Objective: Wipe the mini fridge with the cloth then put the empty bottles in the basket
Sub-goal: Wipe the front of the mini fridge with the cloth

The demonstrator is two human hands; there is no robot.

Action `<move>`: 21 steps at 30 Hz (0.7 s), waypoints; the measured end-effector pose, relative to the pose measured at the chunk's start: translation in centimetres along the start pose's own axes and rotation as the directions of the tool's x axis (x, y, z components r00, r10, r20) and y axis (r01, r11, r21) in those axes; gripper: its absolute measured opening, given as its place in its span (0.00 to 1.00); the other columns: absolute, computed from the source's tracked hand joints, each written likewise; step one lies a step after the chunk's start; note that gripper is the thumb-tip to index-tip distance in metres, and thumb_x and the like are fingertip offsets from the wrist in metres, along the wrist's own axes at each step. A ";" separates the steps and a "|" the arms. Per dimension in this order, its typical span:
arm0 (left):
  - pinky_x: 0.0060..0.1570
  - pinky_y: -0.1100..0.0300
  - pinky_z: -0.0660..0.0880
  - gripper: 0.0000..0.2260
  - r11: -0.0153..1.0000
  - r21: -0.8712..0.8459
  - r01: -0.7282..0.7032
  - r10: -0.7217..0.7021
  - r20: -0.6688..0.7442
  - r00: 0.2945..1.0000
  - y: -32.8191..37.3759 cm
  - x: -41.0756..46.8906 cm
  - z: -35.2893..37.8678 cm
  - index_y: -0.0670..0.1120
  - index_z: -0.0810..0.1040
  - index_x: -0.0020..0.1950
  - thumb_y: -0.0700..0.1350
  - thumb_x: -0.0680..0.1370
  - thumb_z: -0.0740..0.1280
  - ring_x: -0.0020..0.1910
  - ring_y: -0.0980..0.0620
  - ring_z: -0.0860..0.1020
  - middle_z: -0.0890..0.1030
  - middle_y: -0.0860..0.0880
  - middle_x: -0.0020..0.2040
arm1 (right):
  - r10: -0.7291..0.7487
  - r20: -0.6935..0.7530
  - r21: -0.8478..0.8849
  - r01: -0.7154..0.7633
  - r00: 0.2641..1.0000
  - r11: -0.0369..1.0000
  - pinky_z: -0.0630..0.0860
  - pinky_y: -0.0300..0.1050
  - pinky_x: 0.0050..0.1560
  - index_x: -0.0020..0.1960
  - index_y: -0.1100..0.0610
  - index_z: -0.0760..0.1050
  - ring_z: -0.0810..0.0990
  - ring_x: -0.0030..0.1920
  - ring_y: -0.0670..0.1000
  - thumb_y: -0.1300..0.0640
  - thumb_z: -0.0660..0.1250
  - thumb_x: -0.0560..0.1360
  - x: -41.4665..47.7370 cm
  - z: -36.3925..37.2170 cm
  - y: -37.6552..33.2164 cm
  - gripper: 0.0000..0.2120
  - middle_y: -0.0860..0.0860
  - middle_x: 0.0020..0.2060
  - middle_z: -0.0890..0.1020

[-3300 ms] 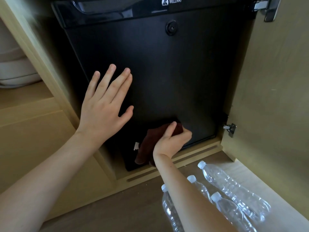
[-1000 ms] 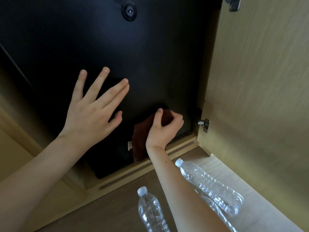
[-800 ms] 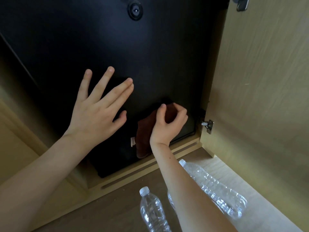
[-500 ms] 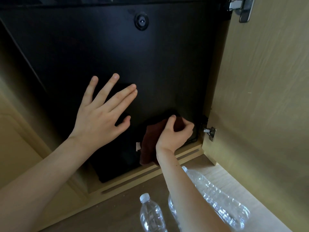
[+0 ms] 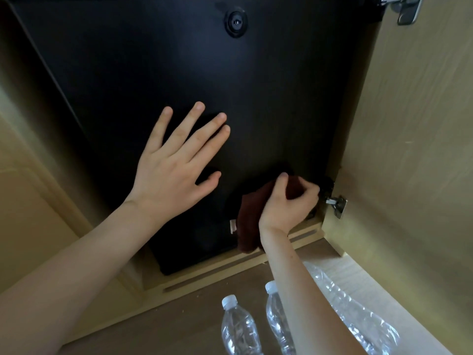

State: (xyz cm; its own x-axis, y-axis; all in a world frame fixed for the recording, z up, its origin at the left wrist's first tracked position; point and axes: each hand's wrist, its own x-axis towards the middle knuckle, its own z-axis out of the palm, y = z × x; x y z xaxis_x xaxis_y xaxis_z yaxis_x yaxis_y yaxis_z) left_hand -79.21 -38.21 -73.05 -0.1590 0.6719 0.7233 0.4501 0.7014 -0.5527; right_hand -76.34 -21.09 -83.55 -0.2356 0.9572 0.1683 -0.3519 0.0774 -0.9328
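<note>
cloth (image 5: 250,217) in right grip (image 5: 288,206) on mini fridge (image 5: 256,85) | left grip (image 5: 174,172) pressed flat

We see bottles (image 5: 238,329) cut by bottom edge, one partly behind forearm (image 5: 302,290) — cloth (image 5: 252,213) half hidden under right hand (image 5: 286,206); mini fridge (image 5: 179,60) top out of frame.

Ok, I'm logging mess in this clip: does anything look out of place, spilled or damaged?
Only the plastic bottles: they lie loose on the floor in front of the mini fridge, and no basket is in view. No spill or damage shows; the right hand grips the cloth against the fridge door.
</note>
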 end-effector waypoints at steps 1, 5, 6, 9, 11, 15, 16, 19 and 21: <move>0.78 0.42 0.47 0.28 1.000 0.005 0.002 -0.002 0.004 1.000 0.0 0.2 0.1 0.46 0.65 0.78 0.54 0.79 0.64 0.79 0.43 0.58 0.65 0.47 0.78 | -0.113 0.052 0.019 0.112 0.992 0.994 0.71 0.25 0.46 0.53 0.51 0.72 0.76 0.48 0.36 0.53 0.71 0.75 0.0 0.4 -1.0 0.10 0.47 0.47 0.74; 0.77 0.41 0.46 0.30 0.998 0.052 0.029 -0.030 0.007 1.000 0.7 0.4 0.6 0.46 0.63 0.79 0.56 0.79 0.62 0.79 0.43 0.56 0.63 0.47 0.79 | -0.236 0.067 0.046 0.233 0.969 0.971 0.71 0.25 0.44 0.52 0.52 0.73 0.76 0.47 0.36 0.54 0.71 0.75 0.0 1.2 -1.5 0.09 0.46 0.46 0.74; 0.77 0.41 0.46 0.30 0.998 0.059 0.033 -0.033 0.004 0.999 1.0 0.4 0.7 0.46 0.63 0.79 0.56 0.79 0.62 0.79 0.43 0.56 0.63 0.47 0.79 | -0.200 0.019 0.025 0.200 0.980 0.980 0.72 0.27 0.44 0.52 0.52 0.73 0.76 0.46 0.36 0.54 0.71 0.76 0.0 1.0 -0.6 0.08 0.47 0.46 0.75; 0.77 0.41 0.44 0.32 0.996 0.079 0.040 -0.041 0.012 0.999 1.5 0.7 1.0 0.46 0.62 0.79 0.58 0.78 0.63 0.79 0.42 0.55 0.62 0.48 0.79 | 0.146 -0.143 -0.022 -0.150 0.979 0.988 0.79 0.47 0.51 0.54 0.58 0.73 0.78 0.46 0.45 0.53 0.68 0.78 0.1 -0.3 2.6 0.09 0.54 0.49 0.77; 0.76 0.40 0.42 0.34 0.996 0.089 0.024 -0.028 0.037 0.999 2.2 1.0 1.1 0.47 0.61 0.79 0.59 0.77 0.65 0.79 0.40 0.53 0.60 0.47 0.80 | 0.340 -0.184 -0.032 -0.351 0.922 0.936 0.78 0.50 0.49 0.58 0.60 0.73 0.78 0.49 0.54 0.51 0.66 0.79 0.5 -0.8 3.7 0.14 0.56 0.52 0.78; 0.76 0.41 0.37 0.40 0.995 0.094 0.020 -0.028 0.080 0.996 3.8 1.5 1.7 0.49 0.58 0.80 0.63 0.73 0.68 0.79 0.37 0.49 0.55 0.45 0.81 | 0.205 -0.134 -0.008 -0.208 0.970 0.978 0.72 0.31 0.44 0.57 0.57 0.74 0.78 0.49 0.48 0.51 0.69 0.77 0.7 0.1 1.6 0.12 0.54 0.52 0.77; 0.75 0.41 0.36 0.41 0.995 0.095 0.026 -0.034 0.084 0.996 4.0 1.6 1.8 0.48 0.57 0.81 0.64 0.73 0.67 0.79 0.36 0.48 0.54 0.44 0.81 | 0.113 -0.104 0.013 -0.112 0.988 0.994 0.71 0.26 0.44 0.55 0.56 0.74 0.78 0.49 0.42 0.52 0.69 0.76 0.7 0.6 0.7 0.11 0.52 0.50 0.77; 0.75 0.41 0.35 0.42 0.994 0.102 0.035 -0.043 0.077 0.996 4.2 1.7 2.3 0.48 0.55 0.81 0.64 0.73 0.66 0.78 0.36 0.47 0.52 0.44 0.81 | -0.108 -0.042 0.031 0.109 0.993 0.994 0.70 0.23 0.45 0.51 0.54 0.74 0.76 0.47 0.35 0.51 0.70 0.75 0.6 1.7 -0.8 0.10 0.47 0.47 0.76; 0.75 0.41 0.36 0.42 0.994 0.105 0.032 -0.039 0.070 0.997 4.2 1.5 2.5 0.48 0.54 0.81 0.64 0.74 0.66 0.78 0.36 0.47 0.52 0.44 0.81 | -0.118 -0.067 0.030 0.120 0.991 0.992 0.71 0.26 0.46 0.51 0.55 0.74 0.76 0.46 0.36 0.52 0.70 0.75 0.6 1.4 0.1 0.10 0.49 0.46 0.77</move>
State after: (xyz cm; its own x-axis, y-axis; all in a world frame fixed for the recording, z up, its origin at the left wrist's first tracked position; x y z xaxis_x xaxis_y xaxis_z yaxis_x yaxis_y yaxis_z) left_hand -79.73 -33.63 -75.29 -0.2373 0.6589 0.7138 0.3499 0.7434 -0.5700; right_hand -77.76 -20.87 -83.06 -0.1309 0.9580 0.2553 -0.4050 0.1834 -0.8957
